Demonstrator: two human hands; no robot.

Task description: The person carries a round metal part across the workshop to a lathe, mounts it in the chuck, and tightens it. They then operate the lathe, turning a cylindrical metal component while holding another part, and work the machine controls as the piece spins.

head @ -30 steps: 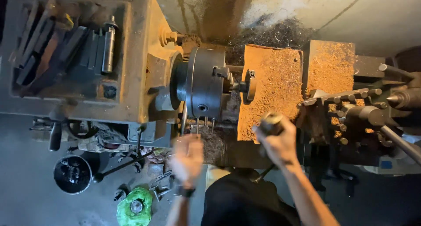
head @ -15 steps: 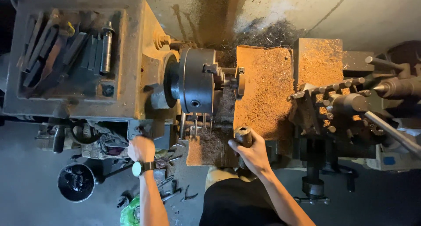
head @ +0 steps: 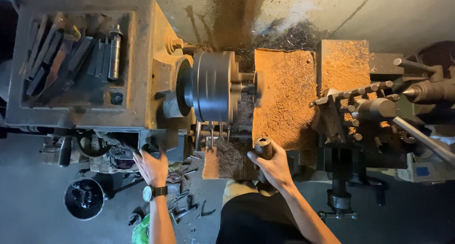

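I look down on a lathe. My left hand (head: pixel 150 167), with a wristwatch, reaches under the headstock (head: pixel 90 64) and rests its fingers on a lever or control at the machine's front; the grip itself is hidden. My right hand (head: pixel 271 166) is closed around a dark cylindrical handle (head: pixel 263 148) at the front of the carriage. The grey chuck (head: pixel 212 86) holds a short workpiece (head: pixel 246 87) next to a brown board (head: pixel 283 97) covered in chips.
A tool post with several bolts (head: pixel 365 109) and the tailstock centre (head: pixel 426 92) stand at the right. Several tools lie in the tray on the headstock (head: pixel 71 54). A round black container (head: pixel 84 198) and scattered hand tools (head: pixel 185 206) lie on the floor at the lower left.
My left hand moved left and up from beneath the chuck to the headstock's front controls. My right hand stayed on the handle, which shifted slightly left as the view drew nearer.
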